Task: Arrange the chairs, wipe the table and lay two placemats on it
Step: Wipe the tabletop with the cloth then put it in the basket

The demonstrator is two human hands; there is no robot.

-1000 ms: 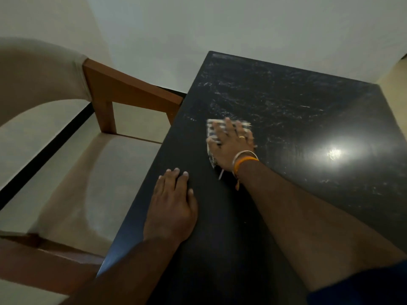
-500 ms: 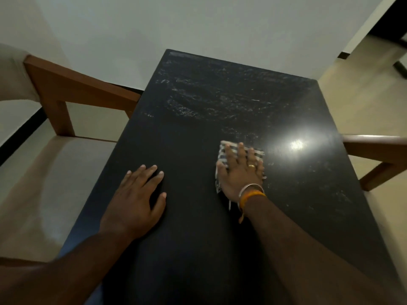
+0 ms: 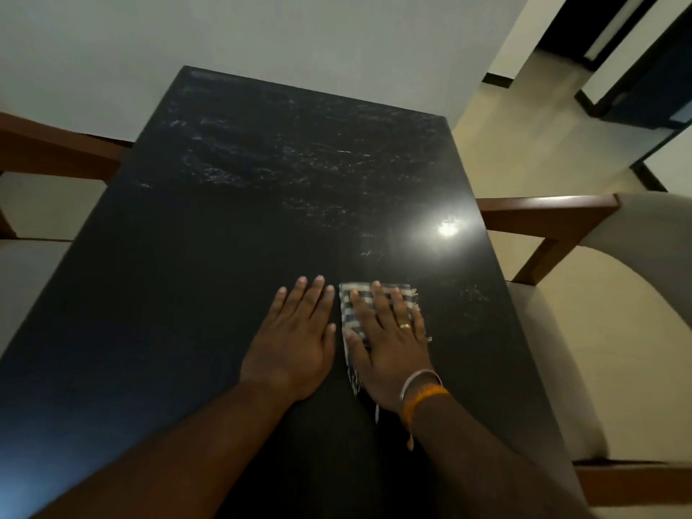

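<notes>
A glossy black table (image 3: 224, 256) fills the middle of the head view, with pale streaks across its far half. My right hand (image 3: 389, 342) lies flat on a folded blue-and-white checked cloth (image 3: 350, 316), pressing it onto the tabletop near the right side. My left hand (image 3: 296, 339) rests flat on the bare table just left of the cloth, fingers together, holding nothing. A wooden armchair with cream padding (image 3: 599, 331) stands against the table's right edge. Another such chair (image 3: 45, 155) stands at the left edge. No placemats are in view.
A white wall (image 3: 299, 39) rises right behind the table's far edge. Beige floor (image 3: 524, 125) opens at the upper right towards a dark doorway (image 3: 636, 69). A ceiling light glares off the table (image 3: 447, 228) near its right edge.
My right hand slid the cloth from the table's left-centre towards the near right. My left hand shifted right, ending beside the cloth. The view swung right, bringing the right chair in.
</notes>
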